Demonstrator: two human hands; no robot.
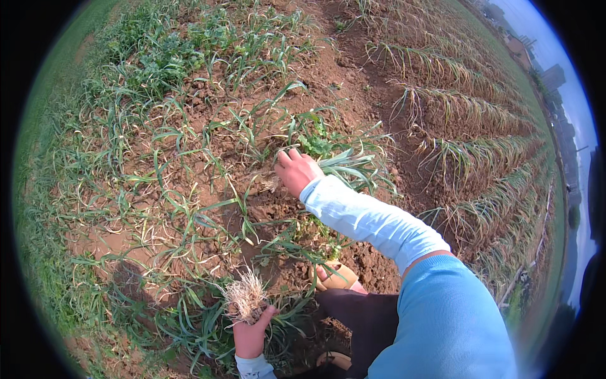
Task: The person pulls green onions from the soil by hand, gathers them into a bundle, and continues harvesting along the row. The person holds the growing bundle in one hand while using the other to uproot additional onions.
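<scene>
My left hand point(251, 334), low in the view, grips a bunch of uprooted allium plants that look like garlic or leeks. Their tangled pale roots point(246, 294) point up past my thumb, while the green leaves hang below the fist. Farther forward, my right hand point(297, 173) reaches down to the soil with curled fingers. Fibrous pale roots point(270, 182) show just left of it, and a heap of long green leaves point(352, 163) lies to its right. What its fingertips hold, if anything, is hidden.
Standing allium plants point(189, 213) cover the reddish-brown soil ahead and left. Leafy green plants point(161, 59) grow among them at the far left. Rows of drooping, partly yellowed plants point(468, 156) line the right. My sandalled foot point(336, 276) rests close to the work spot.
</scene>
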